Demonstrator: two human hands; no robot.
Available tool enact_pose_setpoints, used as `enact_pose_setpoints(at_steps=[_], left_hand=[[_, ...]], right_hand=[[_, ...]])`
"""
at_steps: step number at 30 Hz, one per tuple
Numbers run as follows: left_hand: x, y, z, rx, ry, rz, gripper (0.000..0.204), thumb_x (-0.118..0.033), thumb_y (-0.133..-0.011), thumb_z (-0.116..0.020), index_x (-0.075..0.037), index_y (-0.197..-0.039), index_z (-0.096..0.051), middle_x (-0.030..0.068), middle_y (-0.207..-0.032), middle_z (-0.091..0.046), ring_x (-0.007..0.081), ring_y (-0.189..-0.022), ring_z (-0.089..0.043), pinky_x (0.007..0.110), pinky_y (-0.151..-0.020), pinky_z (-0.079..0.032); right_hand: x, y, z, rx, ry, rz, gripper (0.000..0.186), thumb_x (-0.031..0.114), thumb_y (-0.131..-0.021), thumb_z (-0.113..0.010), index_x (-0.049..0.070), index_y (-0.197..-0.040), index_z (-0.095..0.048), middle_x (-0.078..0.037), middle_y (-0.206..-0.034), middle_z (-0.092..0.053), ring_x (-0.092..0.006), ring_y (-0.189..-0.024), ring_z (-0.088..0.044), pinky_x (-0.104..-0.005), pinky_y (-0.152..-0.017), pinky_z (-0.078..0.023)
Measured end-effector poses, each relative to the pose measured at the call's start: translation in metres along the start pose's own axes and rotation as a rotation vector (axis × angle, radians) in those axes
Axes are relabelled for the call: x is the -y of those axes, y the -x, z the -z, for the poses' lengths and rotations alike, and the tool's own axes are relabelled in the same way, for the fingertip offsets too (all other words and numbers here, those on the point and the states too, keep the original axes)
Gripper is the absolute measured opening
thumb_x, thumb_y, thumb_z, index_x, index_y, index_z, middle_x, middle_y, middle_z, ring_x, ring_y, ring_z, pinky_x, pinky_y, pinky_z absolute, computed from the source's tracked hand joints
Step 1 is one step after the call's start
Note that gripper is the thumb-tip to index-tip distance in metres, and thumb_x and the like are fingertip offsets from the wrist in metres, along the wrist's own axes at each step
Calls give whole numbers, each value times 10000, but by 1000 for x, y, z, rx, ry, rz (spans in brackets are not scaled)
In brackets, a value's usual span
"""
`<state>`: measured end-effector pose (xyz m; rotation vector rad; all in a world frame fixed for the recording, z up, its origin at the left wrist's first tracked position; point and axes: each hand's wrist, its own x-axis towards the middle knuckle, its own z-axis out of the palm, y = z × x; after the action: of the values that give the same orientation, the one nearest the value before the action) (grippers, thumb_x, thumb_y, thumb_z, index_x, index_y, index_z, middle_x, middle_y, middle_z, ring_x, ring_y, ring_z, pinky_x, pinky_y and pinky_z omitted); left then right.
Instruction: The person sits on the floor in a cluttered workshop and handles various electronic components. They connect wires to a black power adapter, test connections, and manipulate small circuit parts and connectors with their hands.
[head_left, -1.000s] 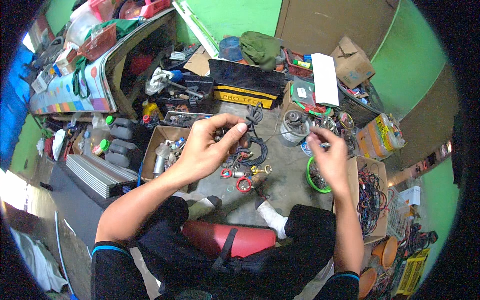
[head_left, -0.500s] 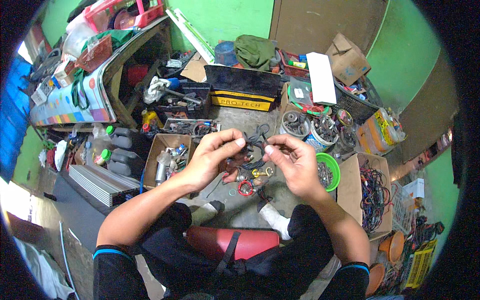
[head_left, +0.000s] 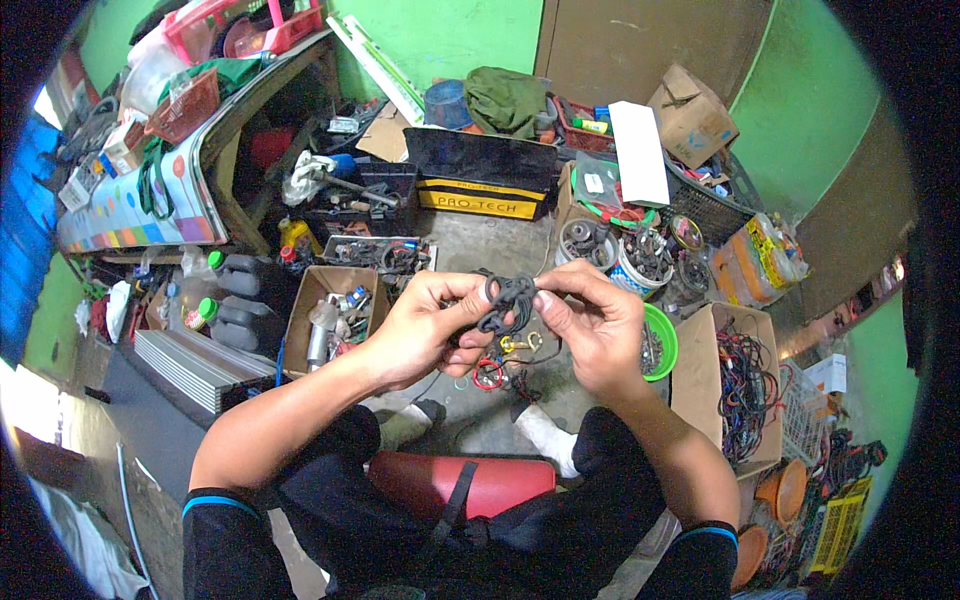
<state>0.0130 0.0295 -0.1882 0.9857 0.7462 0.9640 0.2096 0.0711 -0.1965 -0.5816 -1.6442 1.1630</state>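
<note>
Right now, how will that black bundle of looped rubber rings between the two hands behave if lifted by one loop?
The black bundle of looped rubber rings is probably floppy: its loops curl and droop between the left hand and the right hand. Likely light, since fingertips alone carry it. Loops may snag or slip apart.

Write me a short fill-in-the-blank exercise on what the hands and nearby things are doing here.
1. Both hands hold a bunch of black ____ rings between them.
2. The left hand and right hand meet above the ____ floor.
3. By the right hand sits a ____ bowl.

Missing words: rubber; concrete; green
</note>
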Motion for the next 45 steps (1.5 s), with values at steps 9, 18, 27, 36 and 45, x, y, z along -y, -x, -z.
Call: enact_pose_setpoints(at_steps=[9, 18, 27, 36, 45], left_hand=[[7, -7, 7, -137, -254, -20, 268, -253, -977, -489, -33, -863, -593, 6, -635, -533, 61, -485, -462, 216, -393, -351], [9, -10, -1, -297, -563, -507, 241, -169, -929, -570, 6, -1075, -649, 54, -903, -656, 74, -802, -572, 236, -675, -490], [14, -8, -1, -277, -663, -656, 207, -74, -778, -737, -3, -968, -702, 117, -925, -677, 152, -830, -623, 265, -723, -491], [14, -5, -9, -300, -677, -671, 220, -70, -745, -762, 1, -945, -704, 130, -929, -678, 174, -873, -631, 288, -774, -494], [11, -5, -8, -228, -663, -641, 276, -107, -798, -727, 17, -1036, -662, 94, -882, -669, 150, -841, -626, 266, -716, -505]], right_hand=[[-2, 1, 1, -104, 229, 37, 57, -1, -776, -681, -24, -825, -665, -38, -757, -588, -73, -659, -527, -207, -587, -408], [-1, 2, -2, -130, 320, 23, 42, 11, -755, -707, -4, -779, -676, -20, -691, -578, -44, -591, -503, -193, -515, -391], [1, 2, -3, -107, 379, 274, 94, -30, -700, -721, -6, -783, -682, -59, -708, -613, -72, -576, -536, -200, -493, -399], [2, 6, -3, -45, 418, 310, 123, -52, -686, -718, -1, -791, -679, -57, -716, -614, -71, -545, -524, -208, -456, -396], [0, 1, 1, -82, 432, 324, 152, -24, -700, -742, -19, -839, -682, -84, -753, -642, -122, -652, -601, -234, -566, -463]])
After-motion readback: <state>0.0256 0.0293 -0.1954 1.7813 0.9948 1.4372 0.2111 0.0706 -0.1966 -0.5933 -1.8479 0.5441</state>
